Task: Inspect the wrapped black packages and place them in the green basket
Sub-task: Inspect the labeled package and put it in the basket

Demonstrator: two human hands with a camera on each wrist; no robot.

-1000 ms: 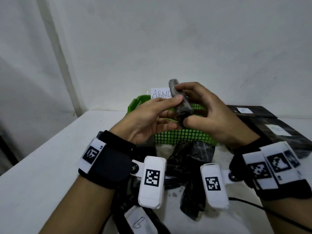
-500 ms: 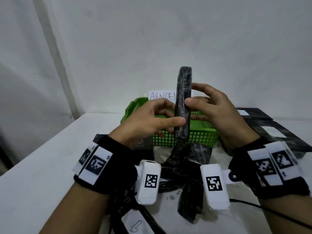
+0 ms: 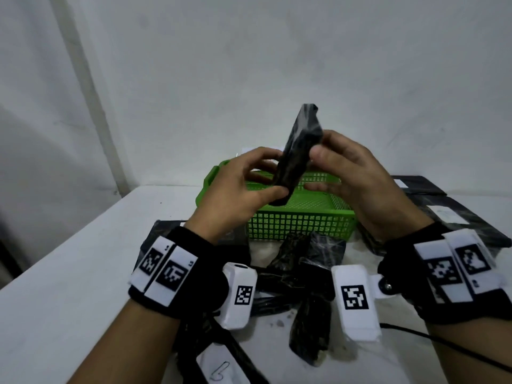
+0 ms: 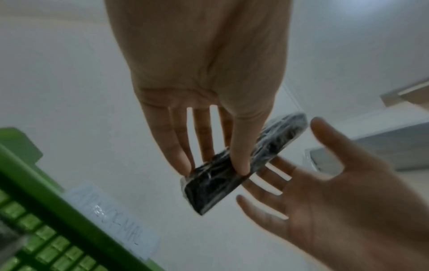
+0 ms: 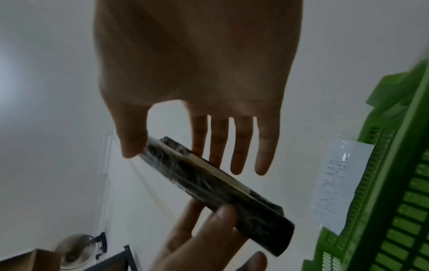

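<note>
Above the basket (image 3: 299, 225), left hand (image 3: 230, 195) pinches the tilted package's (image 3: 299, 151) lower end, right hand (image 3: 365, 184) its upper.

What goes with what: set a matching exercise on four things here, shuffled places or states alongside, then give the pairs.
1 held package
2 green basket
3 paper label
4 flat black boxes

A right of the basket, on the table
B in the air between left hand and right hand
C handwritten, at the basket's far side
D mesh-walled, behind the loose packages

Pairs: 1-B, 2-D, 3-C, 4-A
</note>
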